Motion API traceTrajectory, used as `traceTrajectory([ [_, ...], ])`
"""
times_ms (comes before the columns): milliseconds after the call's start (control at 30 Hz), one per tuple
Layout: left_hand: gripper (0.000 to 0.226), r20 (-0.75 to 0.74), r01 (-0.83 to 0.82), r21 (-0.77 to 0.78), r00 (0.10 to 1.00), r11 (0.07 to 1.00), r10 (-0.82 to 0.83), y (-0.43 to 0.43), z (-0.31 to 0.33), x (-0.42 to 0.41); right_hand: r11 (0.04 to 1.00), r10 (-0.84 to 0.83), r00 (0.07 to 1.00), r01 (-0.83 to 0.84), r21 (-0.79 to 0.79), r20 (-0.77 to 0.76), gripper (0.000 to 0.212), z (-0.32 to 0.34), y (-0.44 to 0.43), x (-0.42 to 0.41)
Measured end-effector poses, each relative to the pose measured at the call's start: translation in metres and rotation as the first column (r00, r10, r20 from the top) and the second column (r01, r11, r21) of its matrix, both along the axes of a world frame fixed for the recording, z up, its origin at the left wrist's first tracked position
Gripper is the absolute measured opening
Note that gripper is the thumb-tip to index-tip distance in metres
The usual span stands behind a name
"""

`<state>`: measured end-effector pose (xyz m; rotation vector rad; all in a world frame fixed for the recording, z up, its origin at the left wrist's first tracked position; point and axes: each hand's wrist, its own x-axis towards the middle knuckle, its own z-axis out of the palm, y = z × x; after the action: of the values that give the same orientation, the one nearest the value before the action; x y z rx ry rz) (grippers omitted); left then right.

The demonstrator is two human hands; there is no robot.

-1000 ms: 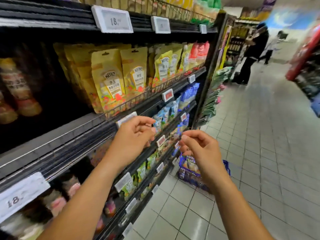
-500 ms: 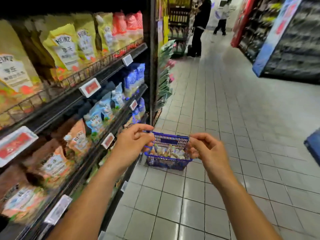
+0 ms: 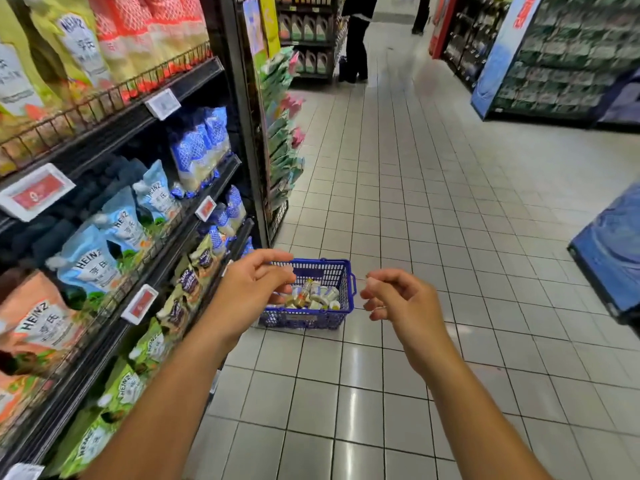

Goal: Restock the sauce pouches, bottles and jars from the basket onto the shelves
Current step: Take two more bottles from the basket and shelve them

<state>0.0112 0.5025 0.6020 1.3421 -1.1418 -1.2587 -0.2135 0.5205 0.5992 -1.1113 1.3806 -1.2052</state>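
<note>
Both grips were loose and empty: left hand (image 3: 256,287) and right hand (image 3: 403,301) half-curled over the blue basket (image 3: 308,319). It sat on the tiled floor (image 3: 433,209) beside the Heinz pouch shelves (image 3: 180,233), long side across the aisle, jars (image 3: 320,296) jumbled inside.

floor (image 3: 433,237) open ahead — basket (image 3: 349,296) open-topped | packed shelves (image 3: 114,129) flank left | blue display (image 3: 613,254) right

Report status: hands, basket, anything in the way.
Left hand and right hand empty, fingers loosely curled. Blue basket on floor ahead, jars inside. Nothing seen in the way.
</note>
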Motion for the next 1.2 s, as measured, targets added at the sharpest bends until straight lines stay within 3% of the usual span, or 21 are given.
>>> traceTrajectory([
  [300,0.018,0.013,0.059,0.037,0.998,0.998,-0.059,-0.066,-0.018,-0.004,0.998,-0.032,0.999,0.033,0.059,-0.003,0.006,-0.019,-0.056,-0.002],
  [767,0.018,-0.05,0.05,0.108,0.998,0.993,-0.045,-0.229,-0.048,0.049,0.993,-0.027,1.0,0.027,0.116,0.001,0.004,-0.038,-0.216,0.052],
  [1200,0.016,-0.036,0.024,0.165,0.999,0.986,-0.019,-0.329,-0.083,0.079,0.985,-0.014,1.0,0.014,0.171,0.002,0.006,-0.073,-0.321,0.071],
])
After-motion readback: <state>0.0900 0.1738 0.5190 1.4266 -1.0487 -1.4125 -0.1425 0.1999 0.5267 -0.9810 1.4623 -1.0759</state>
